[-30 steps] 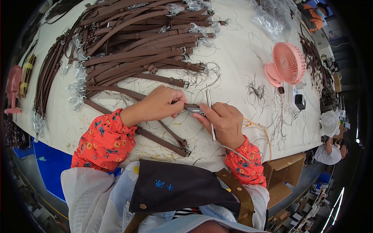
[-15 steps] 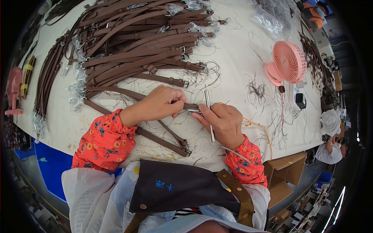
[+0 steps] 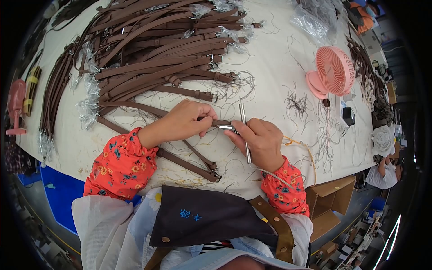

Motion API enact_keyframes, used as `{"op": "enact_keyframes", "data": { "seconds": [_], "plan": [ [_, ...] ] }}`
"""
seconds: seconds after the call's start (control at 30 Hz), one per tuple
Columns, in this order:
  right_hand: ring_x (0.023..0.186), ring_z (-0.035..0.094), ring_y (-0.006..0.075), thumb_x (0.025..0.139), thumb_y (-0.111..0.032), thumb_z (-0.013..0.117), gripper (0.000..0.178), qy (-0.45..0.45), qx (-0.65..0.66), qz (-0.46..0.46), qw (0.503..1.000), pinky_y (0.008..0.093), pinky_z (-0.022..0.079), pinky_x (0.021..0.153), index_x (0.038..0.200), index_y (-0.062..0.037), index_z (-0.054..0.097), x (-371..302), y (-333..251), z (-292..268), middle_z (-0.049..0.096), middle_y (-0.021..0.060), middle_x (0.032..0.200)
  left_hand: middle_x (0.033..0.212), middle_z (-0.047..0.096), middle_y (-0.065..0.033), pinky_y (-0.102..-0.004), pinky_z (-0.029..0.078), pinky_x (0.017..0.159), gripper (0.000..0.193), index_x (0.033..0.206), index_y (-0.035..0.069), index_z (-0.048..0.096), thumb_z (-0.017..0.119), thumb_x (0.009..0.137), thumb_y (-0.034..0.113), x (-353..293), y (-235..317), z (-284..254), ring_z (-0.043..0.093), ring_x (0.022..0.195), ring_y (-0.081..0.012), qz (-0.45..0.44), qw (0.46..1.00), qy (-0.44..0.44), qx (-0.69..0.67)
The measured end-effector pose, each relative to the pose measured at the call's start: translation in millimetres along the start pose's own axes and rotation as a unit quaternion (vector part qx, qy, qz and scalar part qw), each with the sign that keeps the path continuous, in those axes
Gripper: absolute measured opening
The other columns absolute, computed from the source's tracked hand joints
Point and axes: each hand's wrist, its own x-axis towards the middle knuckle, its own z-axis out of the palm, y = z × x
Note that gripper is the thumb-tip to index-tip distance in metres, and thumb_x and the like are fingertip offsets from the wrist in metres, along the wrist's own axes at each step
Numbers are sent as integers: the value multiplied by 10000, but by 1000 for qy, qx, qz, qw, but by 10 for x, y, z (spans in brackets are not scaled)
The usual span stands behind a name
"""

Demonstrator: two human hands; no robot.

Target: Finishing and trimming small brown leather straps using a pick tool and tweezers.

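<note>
My left hand [image 3: 188, 119] is closed, thumb and fingers pinching the end of a narrow brown belt [image 3: 219, 122]. Close on its right, my right hand [image 3: 261, 138] is closed round a slim silver metal rod [image 3: 243, 118] that slants through the fingers. A small shiny metal blade-like piece [image 3: 227, 128] pokes out from the right fingertips against the belt end; its full shape is hidden. Below my left wrist lies another brown belt with a buckle [image 3: 191, 168]. A thin grey cord [image 3: 272, 175] runs across my right sleeve.
A big pile of brown belts [image 3: 157, 58] with plastic-wrapped buckles fills the far left of the white table [image 3: 270, 76]. A pink fan [image 3: 335, 72] stands at the right, near tangled loose threads [image 3: 297, 104]. A cardboard box [image 3: 330, 198] sits below the table edge.
My right hand has shifted slightly right, and the rod with it. More of the shiny blade-like piece now shows beside the belt end. My left hand stays in place.
</note>
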Motion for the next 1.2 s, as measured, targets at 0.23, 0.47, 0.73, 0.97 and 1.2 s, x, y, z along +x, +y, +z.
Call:
{"op": "enact_keyframes", "data": {
  "seconds": [0.23,0.47,0.73,0.97,1.2],
  "plan": [
    [505,509,191,734,-228,822,269,-10,1,-3,1000,325,400,461,927,-95,692,-2,-8,3,478,23,648,632,633,-27,-261,453,558,188,970,-35,638,529,917,108,1,-16,9,573,578,-84,7,1000,5,2],
    [527,508,174,748,-256,808,263,-11,-13,-17,1000,313,411,469,907,-96,674,0,-6,26,463,11,662,630,638,-36,-264,459,562,193,979,-39,638,526,916,106,4,-23,13,581,576,-88,8,1000,5,18],
    [548,508,160,774,-275,783,247,-9,-57,-16,998,305,432,487,882,-94,654,-4,-76,22,457,3,676,607,634,-19,-257,417,527,208,975,-21,647,523,914,135,14,-8,11,542,546,-75,0,999,11,32],
    [552,518,161,776,-266,783,238,-15,-28,-36,999,304,428,491,852,-102,628,2,-53,13,454,5,669,606,629,-15,-254,420,538,204,983,-19,646,522,917,129,7,-27,13,540,554,-68,0,1000,5,21],
    [480,481,184,729,-249,825,274,15,-3,-3,1000,320,380,447,896,-95,673,1,8,4,475,19,642,629,630,-25,-251,424,552,200,995,-29,628,513,929,121,14,-40,10,546,576,-66,1,1000,-2,-10]
  ]
}}
